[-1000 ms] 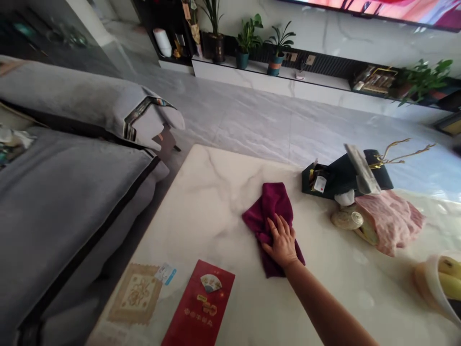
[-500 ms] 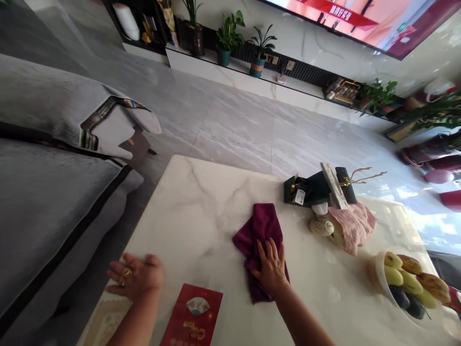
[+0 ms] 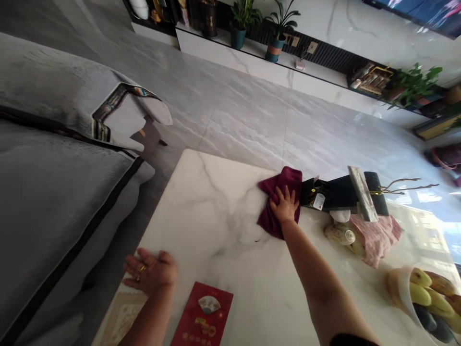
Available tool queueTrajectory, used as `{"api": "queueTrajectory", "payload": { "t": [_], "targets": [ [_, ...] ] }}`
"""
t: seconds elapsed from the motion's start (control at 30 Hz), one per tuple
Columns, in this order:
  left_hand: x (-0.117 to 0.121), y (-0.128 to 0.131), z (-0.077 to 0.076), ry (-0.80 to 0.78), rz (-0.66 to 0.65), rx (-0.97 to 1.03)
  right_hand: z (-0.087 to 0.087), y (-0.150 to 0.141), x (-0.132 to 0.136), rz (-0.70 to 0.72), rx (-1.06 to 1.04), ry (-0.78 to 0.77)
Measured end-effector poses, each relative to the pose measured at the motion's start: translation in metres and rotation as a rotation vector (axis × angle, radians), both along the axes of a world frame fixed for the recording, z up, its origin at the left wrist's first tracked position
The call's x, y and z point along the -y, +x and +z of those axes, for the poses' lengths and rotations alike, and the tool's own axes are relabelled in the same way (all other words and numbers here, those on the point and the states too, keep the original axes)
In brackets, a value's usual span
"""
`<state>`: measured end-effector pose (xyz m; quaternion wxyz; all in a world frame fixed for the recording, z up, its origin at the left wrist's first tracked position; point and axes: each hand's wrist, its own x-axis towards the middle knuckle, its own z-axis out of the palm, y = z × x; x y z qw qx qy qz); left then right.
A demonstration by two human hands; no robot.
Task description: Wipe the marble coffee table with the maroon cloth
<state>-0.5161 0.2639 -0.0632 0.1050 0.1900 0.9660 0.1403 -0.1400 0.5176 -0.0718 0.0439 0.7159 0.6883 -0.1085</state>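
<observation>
My right hand (image 3: 285, 205) lies with spread fingers on a folded purple cloth (image 3: 270, 223), pressing it against the white marble-patterned table (image 3: 216, 226) near its far edge. Right beside the cloth stands a dark organizer box (image 3: 336, 192) with small items in it. My left hand (image 3: 154, 273), with a gold ring on one finger, is held palm up, fingers apart and empty, over the table's left edge. Between my forearms lies a red booklet or packet (image 3: 203, 315) with a fan picture.
Right of my right arm are a round lidded jar (image 3: 340, 234), a pink cloth (image 3: 378, 235) and a bowl (image 3: 399, 288) of fruit. A grey sofa (image 3: 65, 192) runs along the left. Beyond the floor, potted plants (image 3: 275, 45) stand on a low cabinet (image 3: 245, 60).
My right hand has pushed the purple cloth away from me, up beside the dark box. A small dark speck shows on the table where the cloth was. The view has shifted; my left hand stays similar.
</observation>
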Motion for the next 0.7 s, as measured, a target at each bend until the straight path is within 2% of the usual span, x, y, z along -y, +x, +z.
{"api": "queueTrajectory", "payload": {
  "t": [0.17, 0.27, 0.33, 0.4, 0.5, 0.6, 0.7],
  "targets": [
    [0.003, -0.002, -0.007, -0.042, -0.016, -0.014, 0.005, -0.001, -0.076, -0.054, 0.008, -0.001],
    [0.005, -0.003, -0.009, -0.047, -0.018, -0.017, 0.006, 0.0, -0.098, -0.059, -0.066, 0.021],
    [0.005, -0.003, -0.01, -0.04, -0.017, -0.032, 0.007, 0.002, -0.1, -0.065, -0.121, 0.033],
    [0.005, -0.002, -0.01, -0.041, -0.017, -0.042, 0.006, 0.005, -0.091, -0.06, -0.158, 0.051],
    [0.004, -0.002, -0.009, -0.05, -0.017, -0.026, 0.003, 0.011, -0.06, -0.003, -0.182, 0.093],
    [0.005, -0.002, -0.01, -0.037, -0.019, -0.01, -0.001, 0.014, -0.012, 0.044, -0.184, 0.129],
    [0.006, -0.002, -0.011, -0.019, -0.033, -0.02, -0.004, 0.015, 0.049, 0.081, -0.163, 0.13]
  ]
}}
